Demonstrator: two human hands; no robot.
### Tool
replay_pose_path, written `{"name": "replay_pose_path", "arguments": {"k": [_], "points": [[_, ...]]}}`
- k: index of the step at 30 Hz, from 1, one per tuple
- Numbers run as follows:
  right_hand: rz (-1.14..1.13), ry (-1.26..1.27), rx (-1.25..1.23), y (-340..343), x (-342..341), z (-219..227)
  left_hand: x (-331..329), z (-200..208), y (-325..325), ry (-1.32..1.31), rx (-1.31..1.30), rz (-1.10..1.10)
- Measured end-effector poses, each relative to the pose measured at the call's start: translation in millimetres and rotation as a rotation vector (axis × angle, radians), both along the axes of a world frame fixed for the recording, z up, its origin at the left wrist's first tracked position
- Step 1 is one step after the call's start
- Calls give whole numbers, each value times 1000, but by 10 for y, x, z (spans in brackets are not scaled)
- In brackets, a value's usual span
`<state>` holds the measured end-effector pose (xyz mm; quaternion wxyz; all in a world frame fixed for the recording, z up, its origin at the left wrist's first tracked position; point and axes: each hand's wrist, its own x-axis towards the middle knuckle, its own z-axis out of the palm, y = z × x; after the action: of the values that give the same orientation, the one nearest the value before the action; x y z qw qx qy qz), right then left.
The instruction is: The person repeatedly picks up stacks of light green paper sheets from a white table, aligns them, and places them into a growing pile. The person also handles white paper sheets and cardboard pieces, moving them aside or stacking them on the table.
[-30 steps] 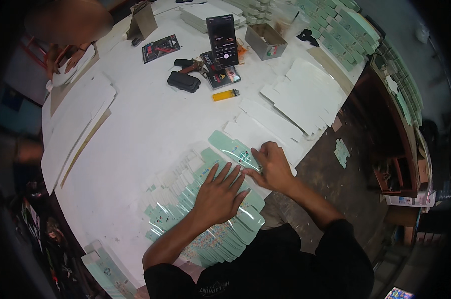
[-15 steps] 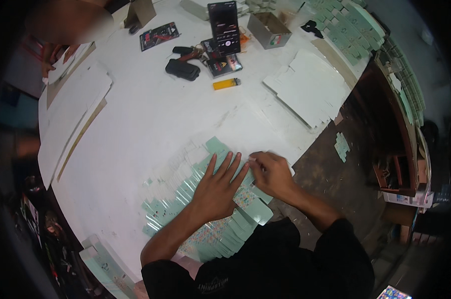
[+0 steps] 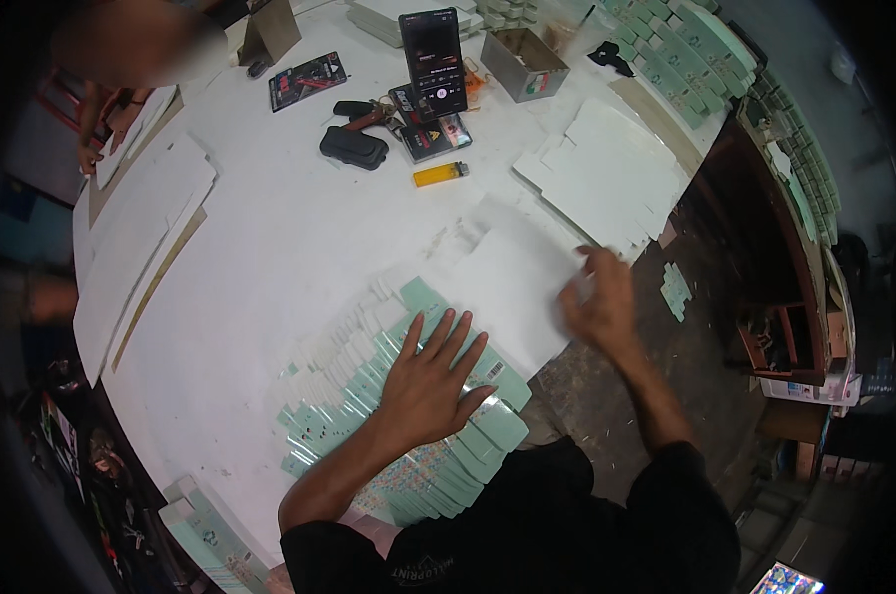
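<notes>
Green carton [image 3: 210, 530]: a long box shape at the desk's near-left edge, cut off by the lower rim of the view.
Flat printed cartons [image 3: 443, 465]: fanned in an overlapping row along the desk's near edge, directly in front of the person's black shirt [image 3: 537, 540].
Left hand [image 3: 433, 381]: spread wide, palm down, resting on the fan.
Right hand [image 3: 601, 302]: fingers curled, blurred, over the desk's right edge; whether it grips anything, I cannot tell.
White sheets [image 3: 512, 297]: between the fan and the right hand, partly blurred.
White card pile [image 3: 611, 178]: beside the right edge, farther back.
Yellow lighter [image 3: 438, 175]: lying mid-desk.
Black case [image 3: 353, 148]: left of the lighter, near some keys.
Phone [image 3: 435, 69]: propped upright behind the lighter.
Metal tin [image 3: 524, 69]: right of the phone.
Co-worker's hands [image 3: 121, 129]: at the far-left edge, touching white sheeting.
Stacked green cartons [image 3: 680, 59]: at the far-right corner.
</notes>
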<state>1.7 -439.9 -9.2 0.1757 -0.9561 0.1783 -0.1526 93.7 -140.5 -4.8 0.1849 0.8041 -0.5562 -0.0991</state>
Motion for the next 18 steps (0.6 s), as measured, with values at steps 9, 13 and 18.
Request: {"name": "replay_pose_path", "arguments": {"k": [9,13,18], "points": [[307,-66,-44,461,6,10,-74,146,52,67,128,88],[233,-72,182,610,10,-236,-3,176,67,-9,30,61],[328,-33,32,579,194,-95,-3,51,77,-1,34,44]]}}
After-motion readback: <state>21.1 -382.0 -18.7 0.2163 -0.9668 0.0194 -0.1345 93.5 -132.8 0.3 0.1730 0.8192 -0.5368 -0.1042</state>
